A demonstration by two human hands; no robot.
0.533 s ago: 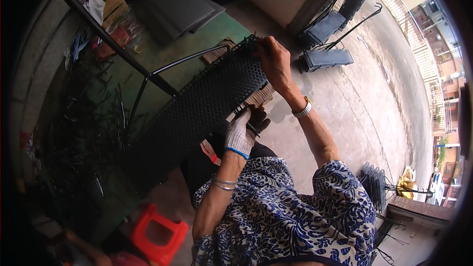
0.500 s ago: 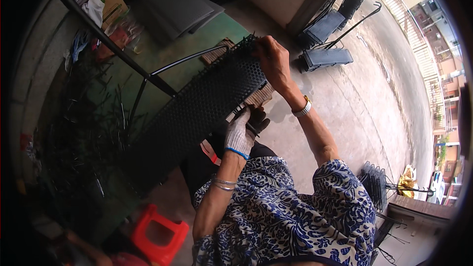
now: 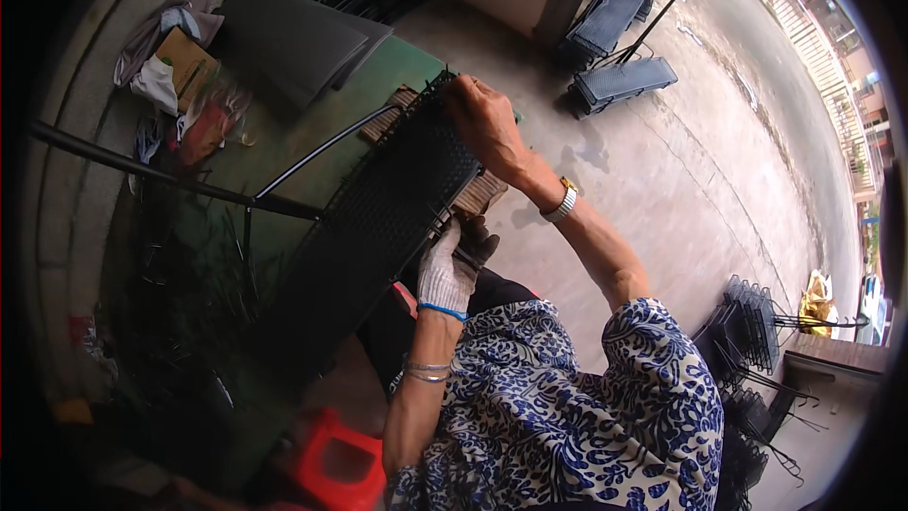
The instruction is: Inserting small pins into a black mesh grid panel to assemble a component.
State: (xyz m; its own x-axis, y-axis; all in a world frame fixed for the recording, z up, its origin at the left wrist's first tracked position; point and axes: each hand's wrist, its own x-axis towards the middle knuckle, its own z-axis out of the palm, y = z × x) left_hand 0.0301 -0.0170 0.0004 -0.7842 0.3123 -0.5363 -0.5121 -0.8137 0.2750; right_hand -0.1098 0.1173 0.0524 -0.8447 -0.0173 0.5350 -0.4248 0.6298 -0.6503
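Observation:
A long black mesh panel [image 3: 378, 213] lies slanted across the green table [image 3: 388, 61], with thin black spiky ends sticking up along its far edge. My bare right hand [image 3: 487, 128] is closed at the panel's far right corner, its fingertips pinched; what they pinch is too dark and small to name. Below the panel's near edge, my left hand [image 3: 446, 270], in a white knitted glove with dark fingers, is curled closed, and a thin dark piece shows at its fingers. A black metal bar frame [image 3: 284, 206] meets the panel's far side.
Ridged brown cardboard [image 3: 480, 193] lies under the panel. Dark grey sheets [image 3: 288, 43], cloths and a clear bag [image 3: 213, 123] sit farther back. A red stool [image 3: 340, 459] stands at lower left. Black mesh racks [image 3: 624, 83] with long rods rest on the floor, and more racks [image 3: 752, 322] stand at right.
The view has shifted, and the panel sits further left and steeper in it. Both hands stay by the panel's right end. My right fingers look more bunched at the corner.

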